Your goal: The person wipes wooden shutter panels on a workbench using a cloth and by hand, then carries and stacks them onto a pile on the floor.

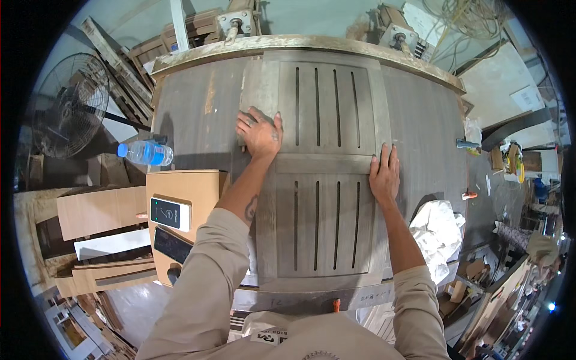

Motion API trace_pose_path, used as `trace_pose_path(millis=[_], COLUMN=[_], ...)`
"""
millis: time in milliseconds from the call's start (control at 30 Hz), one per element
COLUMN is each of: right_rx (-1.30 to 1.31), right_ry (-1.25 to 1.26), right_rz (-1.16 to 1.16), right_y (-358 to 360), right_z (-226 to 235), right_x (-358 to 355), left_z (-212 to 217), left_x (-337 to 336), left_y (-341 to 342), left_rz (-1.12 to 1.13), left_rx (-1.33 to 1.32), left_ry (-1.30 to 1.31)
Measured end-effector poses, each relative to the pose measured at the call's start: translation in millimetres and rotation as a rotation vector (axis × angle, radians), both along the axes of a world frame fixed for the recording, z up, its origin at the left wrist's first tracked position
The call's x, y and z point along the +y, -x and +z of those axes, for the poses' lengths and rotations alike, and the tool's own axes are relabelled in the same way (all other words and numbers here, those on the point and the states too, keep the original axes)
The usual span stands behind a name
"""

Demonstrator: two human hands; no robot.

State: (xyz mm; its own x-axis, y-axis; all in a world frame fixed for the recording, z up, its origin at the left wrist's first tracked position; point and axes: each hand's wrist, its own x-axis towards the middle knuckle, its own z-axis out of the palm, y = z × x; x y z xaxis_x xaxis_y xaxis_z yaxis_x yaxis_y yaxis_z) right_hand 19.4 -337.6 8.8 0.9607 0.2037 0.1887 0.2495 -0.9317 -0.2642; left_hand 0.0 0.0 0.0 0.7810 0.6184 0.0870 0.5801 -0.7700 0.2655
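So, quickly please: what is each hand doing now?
Left hand: open, palm flat on the slatted panel at its left edge, gripping nothing.
Right hand: open, fingers flat on the panel's right edge, gripping nothing.

Two bare forearms reach up from the lower edge. Both wear loose beige long sleeves, pushed back to the elbow and creased in soft folds. The left hand (260, 133) has dark tattoo marks across its back, and a second small dark tattoo sits on the forearm below it. The right hand (384, 175) is bare, with no ring, watch or glove.
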Motion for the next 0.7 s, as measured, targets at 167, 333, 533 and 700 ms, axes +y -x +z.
trace_pose_path(millis=[167, 333, 533, 700], right_rx=[-0.022, -0.042, -0.043, -0.045], right_ry=[0.032, 0.031, 0.018, 0.008], right_rz=[-0.018, 0.012, 0.004, -0.016], right_y=[3, 3, 4, 1], right_z=[3, 1, 5, 1], right_x=[8, 6, 7, 1], left_z=[-8, -11, -12, -10], left_x=[4, 3, 5, 0], left_y=[-1, 1, 3, -1], left_rz=[-0.027, -0.022, -0.028, -0.049], left_rx=[-0.083, -0.091, -0.097, -0.124], left_ry=[-0.153, -0.146, -0.178, -0.182])
